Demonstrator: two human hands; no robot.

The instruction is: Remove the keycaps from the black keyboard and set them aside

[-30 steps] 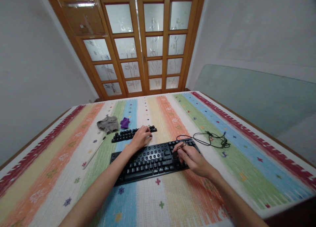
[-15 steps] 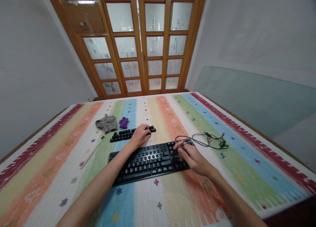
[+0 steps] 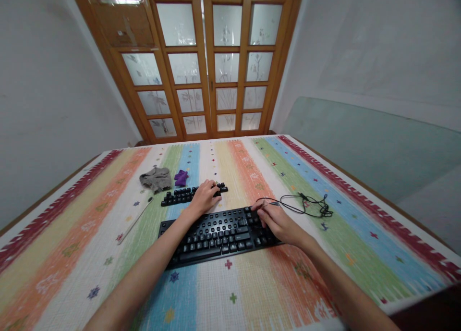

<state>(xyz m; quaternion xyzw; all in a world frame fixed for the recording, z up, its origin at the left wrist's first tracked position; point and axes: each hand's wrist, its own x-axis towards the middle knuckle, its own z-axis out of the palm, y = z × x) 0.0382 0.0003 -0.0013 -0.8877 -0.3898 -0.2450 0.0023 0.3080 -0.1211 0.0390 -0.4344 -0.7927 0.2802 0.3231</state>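
Note:
A black keyboard [image 3: 212,247] lies in front of me, its upper rows showing bare key stems and its lower rows still bearing keycaps. Beyond it, loose black keycaps [image 3: 178,195] are set out in rows. My left hand [image 3: 205,198] rests at the right part of these rows, thumb and fingers closed around a black keycap [image 3: 218,192]. Over the keyboard's right end, my right hand [image 3: 275,221] pinches a thin metal tool [image 3: 265,203], whose exact kind is too small to make out. That hand covers part of the number pad.
A grey cloth [image 3: 156,178] and a small purple cloth [image 3: 181,177] lie behind the keycaps. To the left is a toothbrush [image 3: 135,220], bristles away from me. The keyboard's coiled cable [image 3: 306,206] spreads right on the striped tablecloth [image 3: 230,312].
My right hand has shifted slightly up and left over the keyboard's right end, the tool still pinched. The left hand stays at the keycap rows with little movement.

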